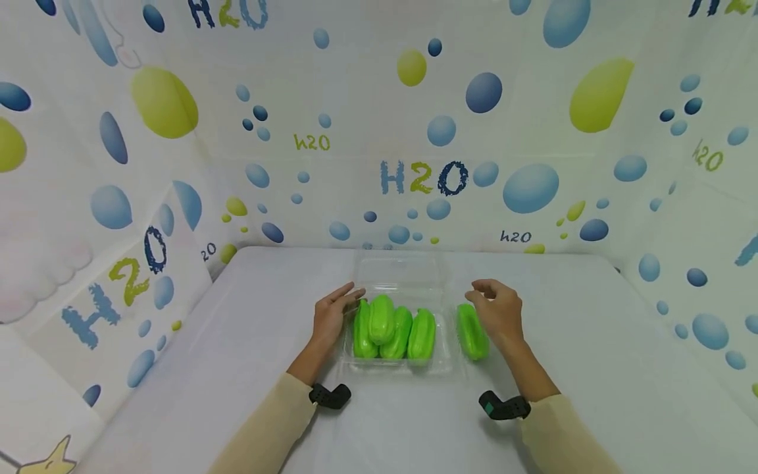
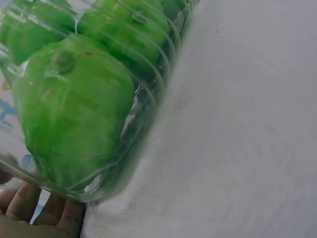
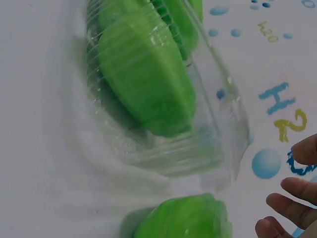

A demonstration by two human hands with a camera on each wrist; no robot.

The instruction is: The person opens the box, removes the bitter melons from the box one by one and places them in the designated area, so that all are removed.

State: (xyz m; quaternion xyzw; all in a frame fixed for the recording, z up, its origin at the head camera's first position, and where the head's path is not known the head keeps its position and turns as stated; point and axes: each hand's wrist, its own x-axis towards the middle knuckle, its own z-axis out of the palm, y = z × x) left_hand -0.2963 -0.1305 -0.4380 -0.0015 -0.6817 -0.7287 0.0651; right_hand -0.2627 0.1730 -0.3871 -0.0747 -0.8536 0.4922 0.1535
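Observation:
Several bright green, oblong, ribbed vegetables (image 1: 422, 334), their exact kind unclear, lie in a clear plastic container (image 1: 444, 349) with its lid (image 1: 398, 271) folded back. One rests partly on top of the others. At the container's left side is my left hand (image 1: 333, 316), its fingers against or close to the wall; the left wrist view shows those fingers (image 2: 25, 202) by the clear plastic. One loose green vegetable (image 1: 472, 331) lies on the cloth right of the container. My right hand (image 1: 500, 313) hovers beside and above it, fingers loosely bent and parted, holding nothing.
A white cloth (image 1: 272, 296) covers the table. Behind and at both sides hang white sheets (image 1: 355, 92) printed with blue and green drops and H2O lettering. Black bands with small devices (image 1: 328, 396) sit on both wrists.

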